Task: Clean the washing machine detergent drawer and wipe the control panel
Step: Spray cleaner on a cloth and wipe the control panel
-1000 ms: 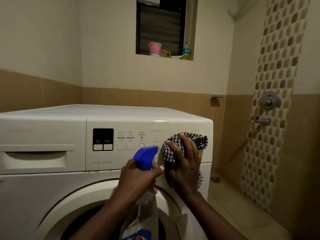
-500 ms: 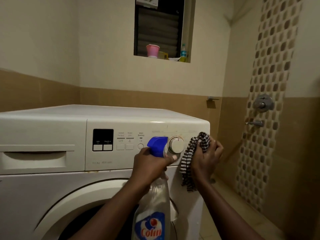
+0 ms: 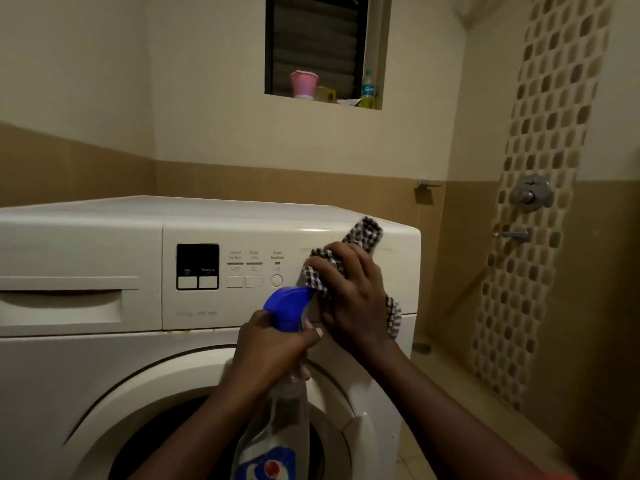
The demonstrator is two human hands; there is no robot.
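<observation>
A white front-loading washing machine (image 3: pixel 104 368) fills the lower left. Its control panel (image 3: pixel 242 299) has a dark display, small buttons and a dial that is hidden under the cloth. The detergent drawer (image 3: pixel 62 306) at the far left is closed. My right hand (image 3: pixel 353 299) presses a black-and-white checked cloth (image 3: pixel 367 233) flat against the right part of the panel. My left hand (image 3: pixel 273 348) grips a clear spray bottle (image 3: pixel 277 427) by its neck, its blue trigger head (image 3: pixel 287 303) pointing at the panel just left of the cloth.
The round door (image 3: pixel 194 386) sits below the panel. A window ledge (image 3: pixel 322 98) above holds a pink cup and a small bottle. To the right are the tiled shower wall with a tap (image 3: pixel 530 194) and the floor drain (image 3: pixel 420 348).
My right hand had pulled the cloth off to the machine's right edge, baring the dial; it is now back on the panel, covering the dial. The spray bottle stays in my left hand.
</observation>
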